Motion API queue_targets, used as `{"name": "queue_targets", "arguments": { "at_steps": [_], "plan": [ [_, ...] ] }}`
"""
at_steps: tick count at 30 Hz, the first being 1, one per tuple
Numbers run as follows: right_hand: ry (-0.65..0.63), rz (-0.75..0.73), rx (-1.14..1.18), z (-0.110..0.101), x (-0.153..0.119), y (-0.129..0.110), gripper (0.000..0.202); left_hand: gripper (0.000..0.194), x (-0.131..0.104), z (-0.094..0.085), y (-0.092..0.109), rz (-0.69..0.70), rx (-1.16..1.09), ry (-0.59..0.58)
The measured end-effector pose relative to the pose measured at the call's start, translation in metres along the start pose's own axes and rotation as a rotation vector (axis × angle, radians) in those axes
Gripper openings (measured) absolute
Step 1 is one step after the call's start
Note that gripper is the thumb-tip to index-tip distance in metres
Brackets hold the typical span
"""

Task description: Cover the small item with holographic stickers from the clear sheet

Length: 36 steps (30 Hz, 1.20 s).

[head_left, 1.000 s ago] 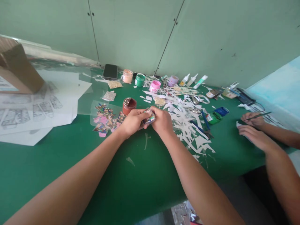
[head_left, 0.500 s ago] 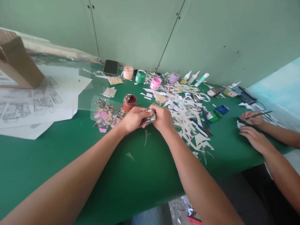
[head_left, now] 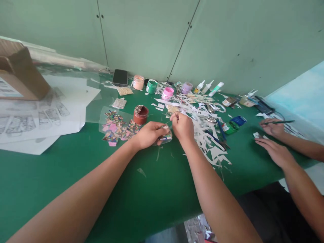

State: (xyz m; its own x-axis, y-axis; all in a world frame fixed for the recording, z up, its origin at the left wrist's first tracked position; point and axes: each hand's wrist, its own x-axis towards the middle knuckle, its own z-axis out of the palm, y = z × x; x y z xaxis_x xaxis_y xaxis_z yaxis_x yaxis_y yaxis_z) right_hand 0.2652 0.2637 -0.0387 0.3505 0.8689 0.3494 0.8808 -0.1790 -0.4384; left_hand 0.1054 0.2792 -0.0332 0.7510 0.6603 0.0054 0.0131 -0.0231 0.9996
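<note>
My left hand is closed on a small flat piece with a colourful printed pattern. A see-through edge shows along its lower side. Just to the right, my right hand is raised in a pinch, apart from the piece. A thin strand seems to run from its fingertips, too fine to name. Behind my left hand stands an open brown paint jar. Left of it, colourful printed cut-outs lie on a see-through sheet.
White paper scraps spread right of my right hand, with blue-handled scissors among them. Paint jars and a phone stand along the wall. A cardboard box rests on printed sheets. A co-worker's hands hold a brush.
My right hand has drawn away from the printed piece to the right, fingers pinched. My left hand keeps hold of the piece. The co-worker's nearer hand has shifted slightly.
</note>
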Motion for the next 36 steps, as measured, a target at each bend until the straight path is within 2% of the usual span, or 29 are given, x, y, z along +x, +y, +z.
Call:
{"name": "queue_targets", "arguments": {
  "at_steps": [3,6,10,12,15,19,21,23,28,32,36],
  "plan": [
    [0.070,-0.047,0.212,0.003,0.000,0.006,0.024,0.033,0.001,0.002,-0.001,0.002,0.013,0.059],
    [0.104,-0.178,0.419,0.003,-0.002,0.007,0.021,0.031,0.002,0.002,0.000,-0.020,-0.009,0.105],
    [0.025,-0.375,0.643,0.000,-0.006,0.001,0.021,0.029,0.004,0.001,-0.003,-0.032,-0.041,0.141],
    [0.008,-0.414,0.696,0.000,-0.008,-0.003,0.024,0.031,0.005,0.001,-0.006,-0.010,-0.008,0.138],
    [0.084,-0.339,0.691,0.004,-0.004,-0.002,0.030,0.031,0.006,0.001,-0.009,0.005,0.029,0.113],
    [0.316,-0.119,0.742,0.007,0.009,0.016,0.041,0.027,0.005,0.001,-0.008,0.010,0.019,0.099],
    [0.361,-0.030,0.748,0.007,0.015,0.026,0.046,0.025,0.005,0.001,-0.007,0.055,0.004,0.123],
    [0.375,-0.009,0.659,0.007,0.018,0.032,0.046,0.022,0.005,0.001,-0.007,0.096,-0.024,0.154],
    [0.352,-0.152,0.509,0.010,0.016,0.026,0.015,0.032,0.008,0.000,-0.012,0.142,-0.046,0.233],
    [0.257,-0.187,0.533,0.007,0.010,0.018,0.017,0.040,0.011,-0.003,-0.011,0.161,-0.142,0.273],
    [0.119,-0.280,0.682,0.001,0.000,0.006,0.036,0.042,0.012,-0.009,-0.006,0.229,-0.192,0.299]
  ]
}}
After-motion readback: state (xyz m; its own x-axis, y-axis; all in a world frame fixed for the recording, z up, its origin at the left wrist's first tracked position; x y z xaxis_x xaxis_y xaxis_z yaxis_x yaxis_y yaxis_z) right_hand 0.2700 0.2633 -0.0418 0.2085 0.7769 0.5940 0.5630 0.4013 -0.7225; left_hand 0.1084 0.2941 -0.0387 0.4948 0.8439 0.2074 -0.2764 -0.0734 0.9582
